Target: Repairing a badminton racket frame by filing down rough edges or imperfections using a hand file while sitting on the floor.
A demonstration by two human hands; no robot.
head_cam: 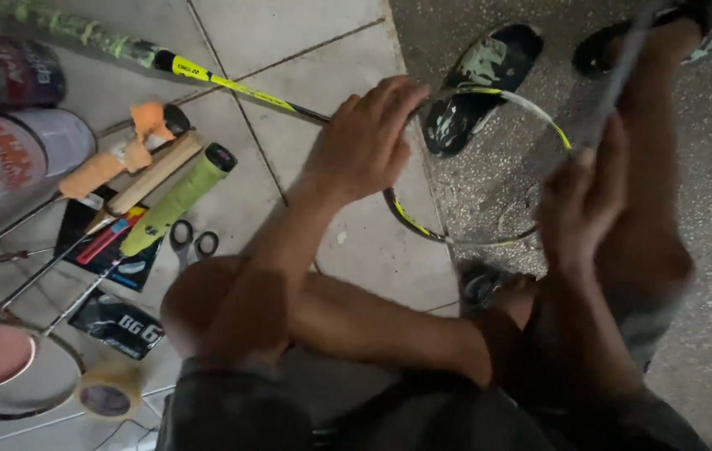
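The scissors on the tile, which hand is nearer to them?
Left. The left hand grips the racket frame just right of the scissors; the right hand is far across.

The yellow-and-black badminton racket frame [423, 225] looks glossy and smooth, its green grip tape [63, 25] matt and ridged. The pale floor tiles [272, 42] are smooth with a dull sheen, the grey concrete [706, 250] beside them speckled and rough. The cylindrical tins [13, 150] shine like painted metal.
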